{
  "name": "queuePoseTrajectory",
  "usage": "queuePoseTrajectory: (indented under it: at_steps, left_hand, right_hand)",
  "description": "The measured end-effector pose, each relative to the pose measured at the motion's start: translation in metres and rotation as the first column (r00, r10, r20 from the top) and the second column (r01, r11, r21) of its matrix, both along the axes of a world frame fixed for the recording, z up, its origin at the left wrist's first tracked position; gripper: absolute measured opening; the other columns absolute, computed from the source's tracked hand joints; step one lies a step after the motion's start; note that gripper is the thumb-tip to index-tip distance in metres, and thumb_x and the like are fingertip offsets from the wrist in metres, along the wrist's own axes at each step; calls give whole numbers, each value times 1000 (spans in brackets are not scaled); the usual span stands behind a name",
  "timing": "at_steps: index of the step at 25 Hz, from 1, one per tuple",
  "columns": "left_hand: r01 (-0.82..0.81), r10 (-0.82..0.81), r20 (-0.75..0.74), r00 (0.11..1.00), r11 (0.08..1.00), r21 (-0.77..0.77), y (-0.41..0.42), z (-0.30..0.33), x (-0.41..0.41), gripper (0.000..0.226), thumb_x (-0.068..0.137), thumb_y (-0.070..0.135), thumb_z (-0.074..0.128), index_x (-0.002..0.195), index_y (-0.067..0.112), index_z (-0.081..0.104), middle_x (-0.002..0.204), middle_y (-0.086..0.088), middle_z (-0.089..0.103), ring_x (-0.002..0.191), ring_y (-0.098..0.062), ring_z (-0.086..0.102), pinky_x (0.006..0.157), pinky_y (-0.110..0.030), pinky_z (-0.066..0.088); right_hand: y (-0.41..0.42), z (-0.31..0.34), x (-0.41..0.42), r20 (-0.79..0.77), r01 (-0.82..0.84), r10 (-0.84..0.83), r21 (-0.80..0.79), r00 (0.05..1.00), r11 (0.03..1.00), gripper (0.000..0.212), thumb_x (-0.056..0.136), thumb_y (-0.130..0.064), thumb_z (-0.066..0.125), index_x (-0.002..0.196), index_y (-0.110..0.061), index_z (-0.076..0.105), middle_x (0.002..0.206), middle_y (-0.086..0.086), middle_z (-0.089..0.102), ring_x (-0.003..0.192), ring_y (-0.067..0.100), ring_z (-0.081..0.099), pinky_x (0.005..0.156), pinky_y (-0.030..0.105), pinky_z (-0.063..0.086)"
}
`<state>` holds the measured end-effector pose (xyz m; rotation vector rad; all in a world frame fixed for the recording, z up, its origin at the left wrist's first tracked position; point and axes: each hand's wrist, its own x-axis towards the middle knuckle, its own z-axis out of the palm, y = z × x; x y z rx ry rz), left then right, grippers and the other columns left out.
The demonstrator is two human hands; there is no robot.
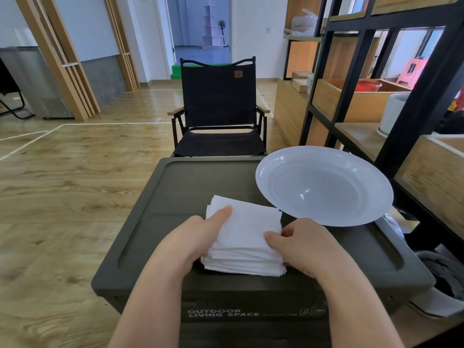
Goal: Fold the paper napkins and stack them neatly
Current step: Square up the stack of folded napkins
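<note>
I am holding the napkins [244,237], a white stack, between both hands on the lid of the box [175,197]. My left hand [198,237] is gripping the stack's left edge: the thumb is lying across the top sheet, pointing away from me, and the other fingers are curling under the side, out of sight. My right hand [303,244] is gripping the right edge, its thumb pressing on the top sheet near the front corner and the fingers bending round the side of the stack. So both sets of fingers are clamping on the stack, one from each side.

The stack is sitting toward the near middle of the lid, its layers slightly uneven, with edges fanning out at the front and a corner sticking out at the far left. The top sheet is lying a little skewed to the ones below.

The plate [324,187], white and round, is resting on the far right part of the lid, overhanging its right edge, just beyond my right hand and near the stack's far right corner; I cannot tell whether it is touching the stack.

Beyond the box a chair [218,109] is standing on the floor [62,184], facing me. The shelf [364,71] is rising to my right.
</note>
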<state>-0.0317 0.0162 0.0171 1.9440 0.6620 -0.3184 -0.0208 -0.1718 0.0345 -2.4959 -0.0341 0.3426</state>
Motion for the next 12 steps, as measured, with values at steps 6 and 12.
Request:
queuePoseTrajectory:
  at_steps: [6, 12]
  left_hand:
    - [54, -50, 63, 997, 997, -63, -9, 5, -2, 75, 64, 79, 46, 112, 25, 64, 107, 5, 70, 101, -19, 64, 98, -39, 45]
    - [-73, 104, 90, 990, 953, -294, -11, 7, -5, 79, 59, 58, 74, 123, 20, 47, 108, -3, 69, 95, -23, 68, 86, -40, 55]
  right_hand:
    - [0, 4, -2, 4, -2, 3, -7, 1000, 1000, 38, 86, -39, 54, 60, -13, 44, 54, 1, 39, 50, 13, 39, 51, 24, 32]
    - [-2, 5, -4, -39, 18, -16, 51, 999, 999, 34, 86, -40, 54, 69, -11, 53, 64, 5, 52, 56, 15, 47, 53, 25, 36]
